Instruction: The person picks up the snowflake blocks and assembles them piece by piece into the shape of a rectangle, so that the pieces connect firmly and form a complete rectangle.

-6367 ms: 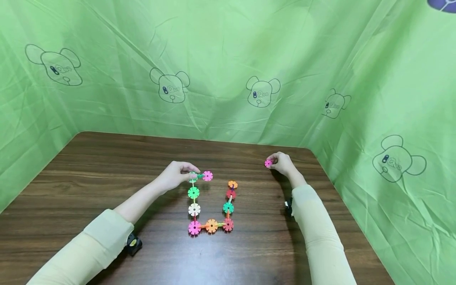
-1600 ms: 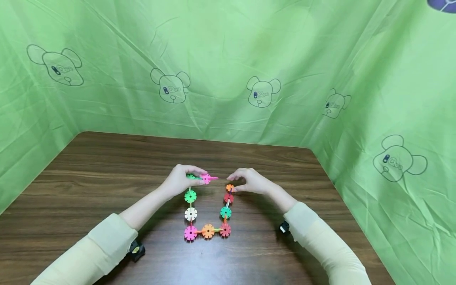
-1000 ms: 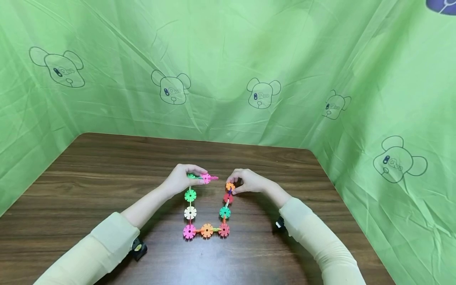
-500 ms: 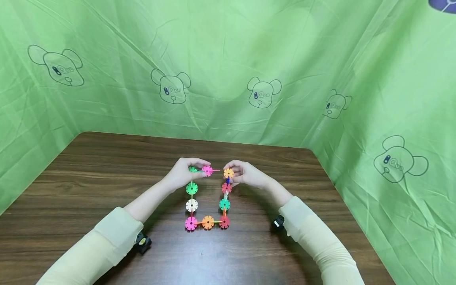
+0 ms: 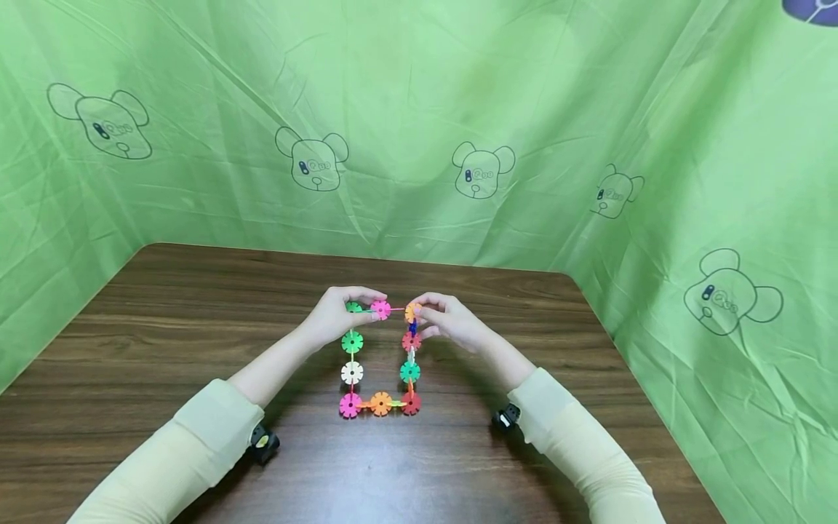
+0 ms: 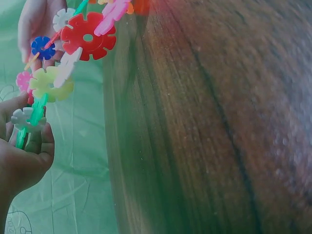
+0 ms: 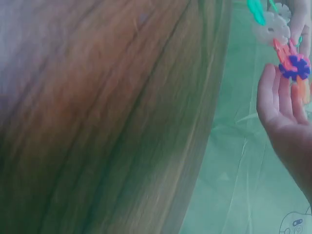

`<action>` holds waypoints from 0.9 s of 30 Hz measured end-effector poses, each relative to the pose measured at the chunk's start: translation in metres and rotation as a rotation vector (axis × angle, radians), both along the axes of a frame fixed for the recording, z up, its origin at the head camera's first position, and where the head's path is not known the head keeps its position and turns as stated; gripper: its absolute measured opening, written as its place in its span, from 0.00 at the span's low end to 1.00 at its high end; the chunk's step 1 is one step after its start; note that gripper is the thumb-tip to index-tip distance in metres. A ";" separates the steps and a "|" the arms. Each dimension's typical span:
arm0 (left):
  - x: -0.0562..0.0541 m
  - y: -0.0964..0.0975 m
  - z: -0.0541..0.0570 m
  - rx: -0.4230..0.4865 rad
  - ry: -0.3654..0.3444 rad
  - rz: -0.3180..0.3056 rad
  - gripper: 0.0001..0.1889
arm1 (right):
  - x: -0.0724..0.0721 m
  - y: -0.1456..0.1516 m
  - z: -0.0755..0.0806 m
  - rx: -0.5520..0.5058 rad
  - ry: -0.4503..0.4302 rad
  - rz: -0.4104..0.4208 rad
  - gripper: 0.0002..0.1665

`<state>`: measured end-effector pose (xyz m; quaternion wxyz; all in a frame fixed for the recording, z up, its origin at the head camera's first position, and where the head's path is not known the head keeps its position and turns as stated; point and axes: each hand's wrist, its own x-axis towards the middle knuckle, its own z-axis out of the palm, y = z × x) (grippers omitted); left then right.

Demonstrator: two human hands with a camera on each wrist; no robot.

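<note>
A chain of slotted plastic snowflake discs, linked by discs set on edge, forms a square in the head view. My left hand point(image 5: 327, 318) pinches the pink snowflake disc point(image 5: 381, 310) at the top, beside a green disc point(image 5: 352, 308). A pink disc on edge point(image 5: 396, 309) reaches from it to the orange snowflake disc point(image 5: 411, 313), which my right hand point(image 5: 455, 320) grips between thumb and fingers. Below that sits a dark blue disc point(image 5: 413, 329). In the right wrist view the blue disc point(image 7: 295, 67) lies by my right fingers point(image 7: 265, 92).
The chain's near side runs from a pink corner disc point(image 5: 350, 405) through an orange one point(image 5: 381, 404) to a red corner disc point(image 5: 411, 403). Brown wood tabletop point(image 5: 216, 306) lies underneath. Green printed cloth point(image 5: 406, 204) hangs around the back and sides.
My right hand brought a pink disc from the far right, and it now sits on edge in the left hand's pink disc. The right hand then lifted the orange end up to it.
</note>
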<state>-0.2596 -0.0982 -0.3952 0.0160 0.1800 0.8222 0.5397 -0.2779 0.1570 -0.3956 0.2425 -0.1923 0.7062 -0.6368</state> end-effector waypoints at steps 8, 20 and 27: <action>0.001 0.000 0.001 0.014 0.015 -0.016 0.18 | 0.003 -0.008 0.000 0.005 0.034 -0.174 0.09; 0.006 0.006 0.006 0.004 0.071 -0.019 0.16 | 0.009 -0.013 0.008 0.018 0.066 -0.196 0.11; 0.006 0.011 0.010 -0.062 0.180 0.002 0.09 | 0.011 -0.014 0.008 0.024 0.079 -0.194 0.11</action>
